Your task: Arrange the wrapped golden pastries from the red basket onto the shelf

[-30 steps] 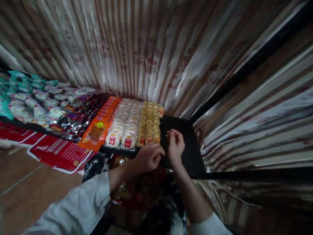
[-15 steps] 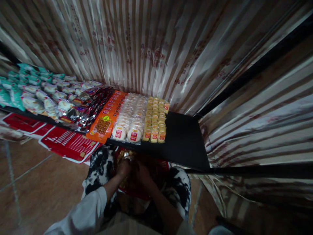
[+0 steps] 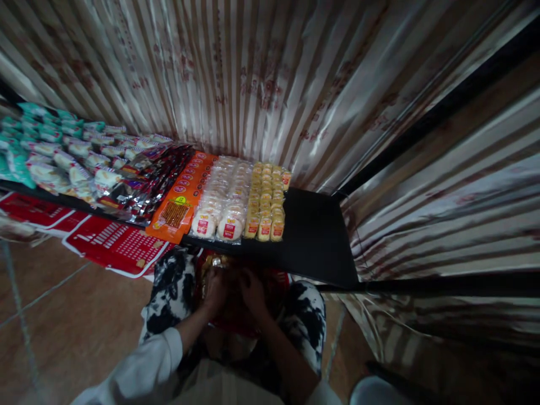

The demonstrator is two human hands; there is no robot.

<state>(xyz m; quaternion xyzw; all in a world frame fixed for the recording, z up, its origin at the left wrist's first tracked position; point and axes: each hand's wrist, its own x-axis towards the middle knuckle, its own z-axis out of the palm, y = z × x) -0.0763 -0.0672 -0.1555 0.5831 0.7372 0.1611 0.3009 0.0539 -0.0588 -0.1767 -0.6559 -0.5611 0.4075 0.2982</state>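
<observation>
Between my knees lies a dark red package (image 3: 270, 281) with shiny wrapping, in deep shade. Its near side and contents are hard to make out. My left hand (image 3: 215, 291) is at its left part, fingers curled inward beside a glossy gold-coloured wrapper (image 3: 217, 262). Close by on the right, my right hand (image 3: 253, 292) reaches into the same package with bent fingers. Both hands look closed, their fingertips nearly meeting, but what they grip is lost in the dark.
On a black shelf (image 3: 320, 236) stand rows of yellow wrapped snacks (image 3: 265, 202), white round crackers (image 3: 230, 225), an orange bag (image 3: 175, 208), dark red packets (image 3: 156, 185), white packets (image 3: 78, 169) and green packets (image 3: 42, 126). A striped curtain (image 3: 253, 73) hangs behind. Red printed sheets (image 3: 113, 242) lie below left.
My right hand has risen slightly, its fingers nearer the left hand. The left hand has shifted a little within the package. The whole view has moved slightly.
</observation>
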